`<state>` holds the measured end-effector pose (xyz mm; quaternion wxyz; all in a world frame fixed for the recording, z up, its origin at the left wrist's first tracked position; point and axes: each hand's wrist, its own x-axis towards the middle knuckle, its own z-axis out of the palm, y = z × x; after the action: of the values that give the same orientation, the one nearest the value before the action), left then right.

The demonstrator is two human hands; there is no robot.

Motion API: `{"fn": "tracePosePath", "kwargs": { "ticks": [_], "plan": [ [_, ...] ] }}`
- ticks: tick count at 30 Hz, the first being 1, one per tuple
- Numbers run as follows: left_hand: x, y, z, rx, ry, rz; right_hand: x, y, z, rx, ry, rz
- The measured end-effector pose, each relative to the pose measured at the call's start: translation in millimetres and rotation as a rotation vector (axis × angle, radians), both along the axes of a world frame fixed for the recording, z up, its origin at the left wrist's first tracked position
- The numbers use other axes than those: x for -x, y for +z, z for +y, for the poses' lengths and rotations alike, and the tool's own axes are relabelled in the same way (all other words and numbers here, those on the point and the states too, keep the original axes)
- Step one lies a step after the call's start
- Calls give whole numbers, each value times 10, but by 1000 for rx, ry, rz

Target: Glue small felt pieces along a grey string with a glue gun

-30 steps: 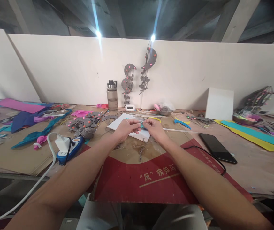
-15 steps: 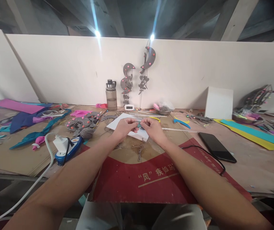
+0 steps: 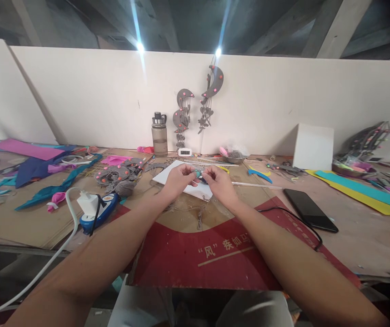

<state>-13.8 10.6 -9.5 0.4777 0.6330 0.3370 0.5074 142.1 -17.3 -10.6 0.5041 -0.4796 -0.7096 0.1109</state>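
Note:
A small teal piece (image 3: 198,173), too small to name, sits between my two hands over a white sheet (image 3: 171,171). My left hand (image 3: 180,180) pinches it from the left. From the other side the fingertips of my right hand (image 3: 217,180) close together at its edge; what exactly lies between them is hidden. Below the hands, thin grey yarn (image 3: 200,218) trails over the brown and red cardboard (image 3: 212,268). Just behind my right hand shows the yellow handle of a tool (image 3: 224,170).
Left of my arm are a blue power strip (image 3: 94,220) with a white plug, a grey yarn ball (image 3: 125,186) and coloured felt strips (image 3: 58,184). A phone (image 3: 309,210) lies at right. A water bottle (image 3: 159,136) and moon-shaped hangings (image 3: 214,81) are at the white wall.
The fingertips of my right hand have drawn slightly away from the left, so more of the teal piece shows. The whole view has shifted a little; nothing else has visibly moved.

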Motion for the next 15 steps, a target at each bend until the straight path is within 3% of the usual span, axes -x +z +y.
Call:
{"fn": "tracePosePath", "kwargs": {
  "ticks": [4,10,15],
  "plan": [
    [-18,-6,-18,3,-11,-19,11,14,-10,-9,-10,-5],
    [16,-24,21,-94,110,59,23,-6,5,44,18,49],
    [-20,17,-47,-58,46,6,24,-10,7,71,8,84]
  ]
}}
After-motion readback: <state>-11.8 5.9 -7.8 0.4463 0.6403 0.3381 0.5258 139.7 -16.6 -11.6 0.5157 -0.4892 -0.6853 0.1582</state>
